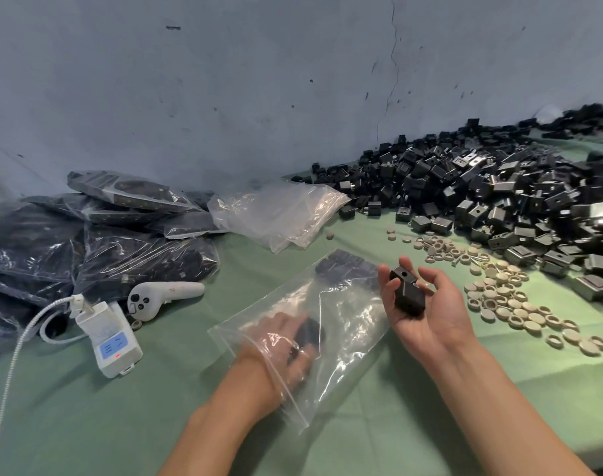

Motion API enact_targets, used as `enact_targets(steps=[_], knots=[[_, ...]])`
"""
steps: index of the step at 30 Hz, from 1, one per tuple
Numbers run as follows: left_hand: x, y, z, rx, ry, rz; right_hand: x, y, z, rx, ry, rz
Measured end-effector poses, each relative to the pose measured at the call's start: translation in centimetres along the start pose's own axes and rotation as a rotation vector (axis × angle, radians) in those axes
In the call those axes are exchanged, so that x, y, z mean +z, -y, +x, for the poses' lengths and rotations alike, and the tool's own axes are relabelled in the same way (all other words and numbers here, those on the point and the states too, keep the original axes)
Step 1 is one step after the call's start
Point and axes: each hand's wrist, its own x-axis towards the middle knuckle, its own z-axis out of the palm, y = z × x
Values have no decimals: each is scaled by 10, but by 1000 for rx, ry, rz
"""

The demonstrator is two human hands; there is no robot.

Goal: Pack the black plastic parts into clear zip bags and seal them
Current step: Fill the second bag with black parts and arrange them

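The left hand [286,341] is inside the clear zip bag [327,324] on the green worktop [430,400], fingers around a black part. The right hand [427,314] cups two black plastic parts [408,292], fingers loosely curled. They could tip off that palm, or the floppy bag mouth could fold shut.

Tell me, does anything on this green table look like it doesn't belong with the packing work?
Yes: a white handheld game-style controller lies beside the filled bags of black parts, next to a white power strip. Neither is a part or a bag.
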Motion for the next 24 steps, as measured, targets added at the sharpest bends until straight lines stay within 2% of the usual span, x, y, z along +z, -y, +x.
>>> enact_targets(steps=[1,5,9,16,24], knots=[[3,-4,10,32,-7,24,0,2,2,-3,2,-2],[13,-17,32,54,-114,-153,1,7,7,-17,9,-10],[25,-20,53,102,-150,-65,0,17,14,-52,-12,-32],[32,-29,87,52,-157,-36,4,32,31,-85,-40,-63],[44,-31,89,-39,-216,-256,6,29,34,-64,-19,-199]])
